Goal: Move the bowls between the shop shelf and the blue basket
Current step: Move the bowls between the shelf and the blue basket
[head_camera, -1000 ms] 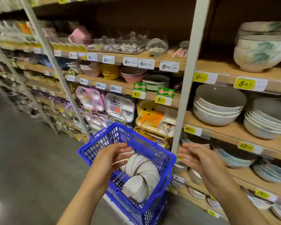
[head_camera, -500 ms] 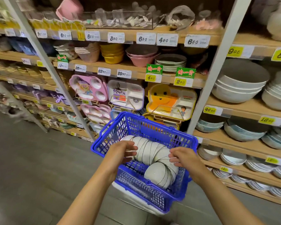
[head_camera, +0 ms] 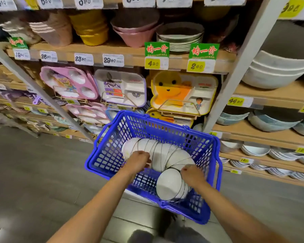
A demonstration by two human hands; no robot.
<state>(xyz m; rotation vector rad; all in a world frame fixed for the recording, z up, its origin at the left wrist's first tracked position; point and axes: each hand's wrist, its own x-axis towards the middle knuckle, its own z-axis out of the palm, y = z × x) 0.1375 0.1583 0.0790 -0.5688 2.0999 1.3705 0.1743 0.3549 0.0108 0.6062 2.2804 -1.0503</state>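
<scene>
A row of nested white bowls [head_camera: 165, 153] with thin dark rims is lying on its side inside the blue basket [head_camera: 165, 128], curving from the far left corner towards the near right one. The left hand [head_camera: 139, 160] is reaching in, its grip curling over the far part of the row. The right hand [head_camera: 194, 175] is touching the rim of the nearest bowl; whether its grip is clamping that rim cannot be told. The basket is sitting just in front of the shop shelf [head_camera: 135, 57], where white price tags [head_camera: 113, 60] are showing 23 90 and 29 90. Two green signs [head_camera: 157, 49] are carrying red Chinese characters above yellow tags [head_camera: 152, 63] reading 4 90 and 2 80.
</scene>
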